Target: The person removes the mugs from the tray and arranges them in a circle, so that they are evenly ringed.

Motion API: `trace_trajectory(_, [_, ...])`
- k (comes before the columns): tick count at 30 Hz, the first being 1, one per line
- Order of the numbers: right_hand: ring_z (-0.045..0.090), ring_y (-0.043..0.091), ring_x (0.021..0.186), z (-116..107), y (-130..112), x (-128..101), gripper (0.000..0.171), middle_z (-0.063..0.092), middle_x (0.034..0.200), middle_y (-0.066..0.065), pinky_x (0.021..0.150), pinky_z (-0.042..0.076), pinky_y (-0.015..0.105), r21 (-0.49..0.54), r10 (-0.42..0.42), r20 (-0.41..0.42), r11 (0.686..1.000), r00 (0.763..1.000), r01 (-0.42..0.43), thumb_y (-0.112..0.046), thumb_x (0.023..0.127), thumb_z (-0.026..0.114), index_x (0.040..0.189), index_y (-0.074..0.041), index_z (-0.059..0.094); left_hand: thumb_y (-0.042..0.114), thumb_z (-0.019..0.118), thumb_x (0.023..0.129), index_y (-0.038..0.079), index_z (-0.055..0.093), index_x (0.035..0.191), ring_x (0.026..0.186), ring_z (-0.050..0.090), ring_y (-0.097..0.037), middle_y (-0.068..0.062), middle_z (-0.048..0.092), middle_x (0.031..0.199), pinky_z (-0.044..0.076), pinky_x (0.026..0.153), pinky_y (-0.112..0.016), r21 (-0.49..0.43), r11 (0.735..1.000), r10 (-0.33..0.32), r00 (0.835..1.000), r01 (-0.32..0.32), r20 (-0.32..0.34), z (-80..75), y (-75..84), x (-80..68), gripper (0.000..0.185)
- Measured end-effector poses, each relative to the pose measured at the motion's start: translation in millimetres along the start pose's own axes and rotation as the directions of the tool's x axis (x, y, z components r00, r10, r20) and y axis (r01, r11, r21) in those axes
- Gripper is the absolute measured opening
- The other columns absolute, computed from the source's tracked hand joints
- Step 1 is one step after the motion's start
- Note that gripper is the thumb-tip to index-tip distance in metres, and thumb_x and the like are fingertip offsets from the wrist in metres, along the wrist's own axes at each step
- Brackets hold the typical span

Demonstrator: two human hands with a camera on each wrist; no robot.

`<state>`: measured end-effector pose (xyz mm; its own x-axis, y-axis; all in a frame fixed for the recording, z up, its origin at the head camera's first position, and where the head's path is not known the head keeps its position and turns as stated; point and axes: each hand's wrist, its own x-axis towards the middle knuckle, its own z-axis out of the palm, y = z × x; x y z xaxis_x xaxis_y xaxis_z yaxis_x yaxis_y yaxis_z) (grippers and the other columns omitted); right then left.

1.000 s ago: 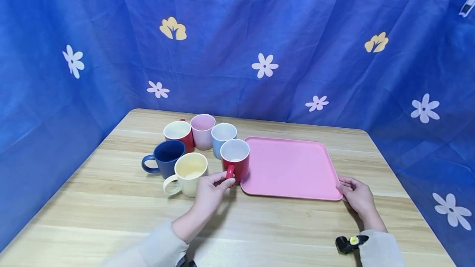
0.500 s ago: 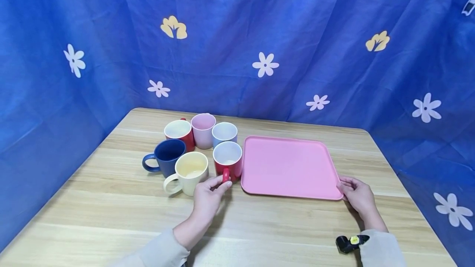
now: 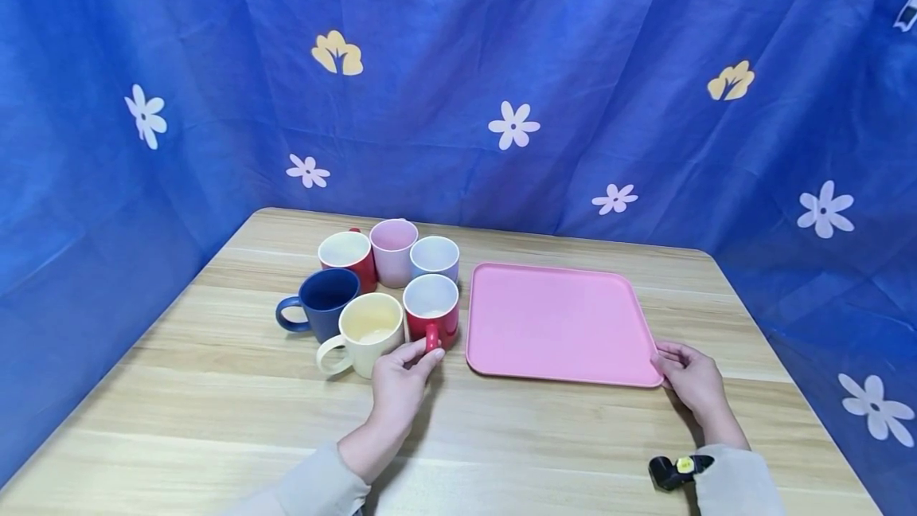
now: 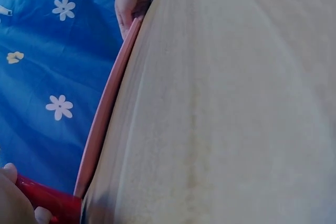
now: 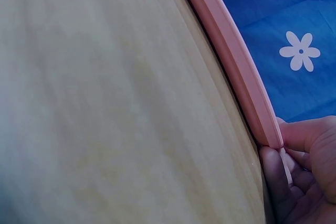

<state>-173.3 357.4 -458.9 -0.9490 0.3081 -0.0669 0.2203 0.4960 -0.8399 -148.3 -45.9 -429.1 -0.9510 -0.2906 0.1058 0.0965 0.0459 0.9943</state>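
With thumb and finger, my left hand (image 3: 397, 388) pinches the handle of a red mug (image 3: 442, 323) with a white inside. That mug stands upright at the near right of a mug cluster, just left of a pink tray (image 3: 555, 325). In the left wrist view only part of the red mug (image 4: 50, 200) shows at the lower left. At the tray's near right corner, my right hand (image 3: 695, 385) grips the rim. The right wrist view has the tray's edge (image 5: 236, 51) between the thumb and fingers of the right hand (image 5: 315, 166).
Beside the held mug stand a cream mug (image 3: 376, 337), a dark blue mug (image 3: 322, 309), another red mug (image 3: 361, 265), a pink mug (image 3: 394, 261) and a light blue mug (image 3: 435, 259). A blue flowered curtain (image 3: 430, 142) surrounds the wooden table (image 3: 544, 444) on the visible sides.
My left hand has moved the red mug leftward, from against the tray's left edge to beside the cream mug. A gap now separates it from the tray. The right hand stays in place.
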Motion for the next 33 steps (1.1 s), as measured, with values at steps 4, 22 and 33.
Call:
trace_trajectory(4, [0.057,-0.005,0.072,0.2,0.0,0.0,0.04,0.065,0.107,0.021,0.061,0.053,0.02,-0.001,0.005,0.001,1.0,1.0,-0.005,-0.015,0.091,0.061,0.123,0.009,0.055,-0.005,0.073,0.079,-0.009,0.071,0.099,0.065,0.054,-0.004,-0.019,0.069,0.092,0.047,0.059,-0.014,0.0,1.0,0.011,1.0,-0.011,-0.018,0.8,-0.9,0.1,0.021])
trace_trajectory(22, [0.057,-0.005,0.072,-0.4,1.4,0.4,0.04,0.064,0.109,0.021,0.061,0.053,0.021,-0.009,0.0,0.003,1.0,1.0,0.0,-0.015,0.092,0.061,0.124,0.008,0.055,-0.006,0.071,0.08,-0.011,0.068,0.1,0.079,0.063,-0.012,-0.022,0.069,0.093,0.05,0.067,-0.015,0.01,1.0,-0.026,0.999,0.026,-0.02,0.9,-5.6,2.6,0.021])
trace_trajectory(33, [0.057,-0.004,0.073,0.0,1.8,0.7,0.039,0.064,0.109,0.02,0.06,0.053,0.021,-0.014,0.011,0.008,1.0,1.0,-0.011,-0.014,0.092,0.061,0.124,0.008,0.055,-0.004,0.066,0.085,-0.016,0.047,0.128,0.114,0.054,-0.038,-0.03,0.055,0.123,0.046,0.093,-0.029,-0.105,0.993,-0.043,0.991,0.057,0.125,-6.1,0.5,-6.5,0.049])
